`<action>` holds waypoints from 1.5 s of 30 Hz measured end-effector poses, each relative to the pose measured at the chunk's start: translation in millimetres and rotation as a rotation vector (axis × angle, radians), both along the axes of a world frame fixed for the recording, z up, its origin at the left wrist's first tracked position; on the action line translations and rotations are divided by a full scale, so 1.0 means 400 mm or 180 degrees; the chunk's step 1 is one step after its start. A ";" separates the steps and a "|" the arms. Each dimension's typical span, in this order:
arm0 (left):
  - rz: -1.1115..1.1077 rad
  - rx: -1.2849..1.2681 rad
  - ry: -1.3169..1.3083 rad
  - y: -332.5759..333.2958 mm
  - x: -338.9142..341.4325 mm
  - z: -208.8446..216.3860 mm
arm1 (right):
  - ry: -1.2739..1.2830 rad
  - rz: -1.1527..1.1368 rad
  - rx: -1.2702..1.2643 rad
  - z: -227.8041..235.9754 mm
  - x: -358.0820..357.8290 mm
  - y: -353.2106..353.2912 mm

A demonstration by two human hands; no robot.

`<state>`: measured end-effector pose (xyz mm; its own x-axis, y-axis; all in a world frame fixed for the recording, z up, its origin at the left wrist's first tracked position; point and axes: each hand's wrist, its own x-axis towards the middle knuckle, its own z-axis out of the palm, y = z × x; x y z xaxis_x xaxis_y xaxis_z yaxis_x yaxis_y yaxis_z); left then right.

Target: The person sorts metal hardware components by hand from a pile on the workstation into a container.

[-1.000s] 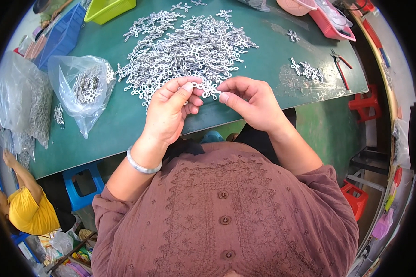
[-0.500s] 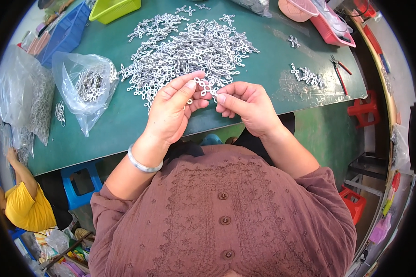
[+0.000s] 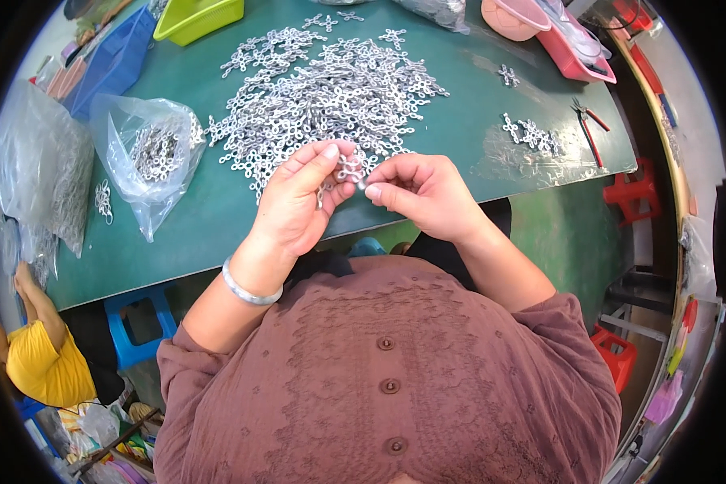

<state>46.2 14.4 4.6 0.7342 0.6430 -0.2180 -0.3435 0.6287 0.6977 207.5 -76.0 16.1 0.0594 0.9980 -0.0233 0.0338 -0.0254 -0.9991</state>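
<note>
Over the table's near edge, my left hand (image 3: pixel 290 198) is closed on a small silver ring-ended metal piece (image 3: pixel 350 168), pinched between thumb and fingers. Part of that piece is hidden behind the fingers. My right hand (image 3: pixel 427 194) is closed too, its thumb and forefinger pinching at the piece's lower right end. Just beyond both hands spreads a large heap of similar cross-shaped metal pieces (image 3: pixel 331 97). A clear plastic bag (image 3: pixel 157 206) holding more small metal parts lies left of the heap.
On the green table (image 3: pixel 452 89), red-handled pliers (image 3: pixel 593 133) and a small metal cluster (image 3: pixel 532 135) lie right. Blue (image 3: pixel 109 64), lime (image 3: pixel 198 20) and pink (image 3: pixel 577 56) bins stand at the back. Full plastic bags (image 3: pixel 44 161) sit far left, near a person in yellow (image 3: pixel 52 363).
My hands have come slightly down and closer together. The metal piece has tilted in my left fingers, and my right fingertips have shifted left along its end.
</note>
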 end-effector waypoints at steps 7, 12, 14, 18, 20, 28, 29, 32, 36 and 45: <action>0.0015 -0.0378 0.0045 0.000 -0.004 0.010 | -0.2458 -0.1262 0.0698 -0.033 0.127 0.060; -0.0102 -0.0299 0.0012 0.011 -0.013 0.003 | -0.2785 -0.0872 0.0623 -0.023 0.129 0.063; -0.0041 -0.0272 0.0180 0.007 -0.007 0.011 | -0.3089 -0.0855 0.0756 -0.026 0.124 0.069; 0.0097 -0.0241 0.0549 -0.003 0.002 0.028 | -0.3237 -0.0871 0.0919 -0.035 0.112 0.073; 0.0034 -0.0153 0.0518 0.001 0.000 0.018 | -0.3067 -0.0821 0.1153 -0.048 0.108 0.078; -0.0100 0.0104 0.0756 -0.008 0.011 0.018 | -0.3035 -0.0920 0.1261 -0.053 0.089 0.092; -0.0073 0.0117 0.0771 -0.011 0.014 0.023 | -0.3056 -0.0939 0.1323 -0.056 0.089 0.093; -0.0039 0.0134 0.0824 -0.017 0.019 0.030 | -0.3042 -0.1051 0.1569 -0.060 0.080 0.086; -0.0130 0.0081 0.1141 -0.014 0.025 0.032 | -0.2997 -0.0959 0.1853 -0.047 0.049 0.069; -0.0043 0.0165 0.1186 -0.022 0.020 0.015 | -0.3326 -0.0582 0.2714 -0.037 0.016 0.040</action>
<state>54.1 5.6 10.5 0.6193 0.6509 -0.4391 -0.0520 0.5920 0.8042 213.8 -60.1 1.2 -0.1990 0.6555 0.7285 0.8407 0.4962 -0.2169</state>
